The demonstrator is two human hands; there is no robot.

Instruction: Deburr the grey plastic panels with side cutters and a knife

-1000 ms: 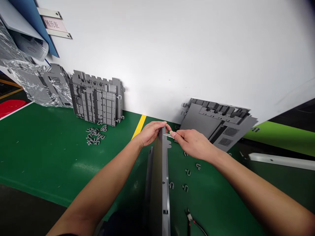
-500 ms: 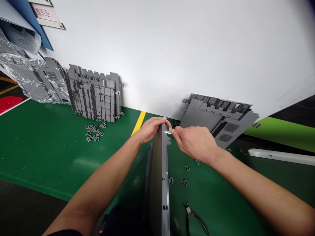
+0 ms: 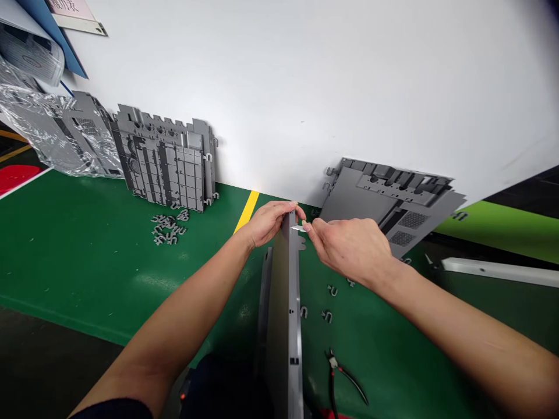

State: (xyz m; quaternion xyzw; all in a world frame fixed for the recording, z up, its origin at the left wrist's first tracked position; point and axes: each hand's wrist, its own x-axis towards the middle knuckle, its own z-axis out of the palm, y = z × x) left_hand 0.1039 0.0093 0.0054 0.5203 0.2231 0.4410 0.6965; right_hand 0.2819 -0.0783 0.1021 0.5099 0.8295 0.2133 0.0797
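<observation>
Grey clips (image 3: 166,222) lie heaped on the green surface (image 3: 87,244) at our left. Next comes our left hand (image 3: 271,222), wrapped over the far end of the panel (image 3: 294,331). That panel stands on edge between our arms, its long axis running straight away from us. At its right side, our right hand (image 3: 349,245) clenches a small blade (image 3: 297,228), whose tip seems to touch the panel's edge; our left is nearer, gripping the panel itself.

Blue fldr (image 3: 71,55) upper L, wht wall (image 3: 314,75), yel stripe (image 3: 247,210).
</observation>
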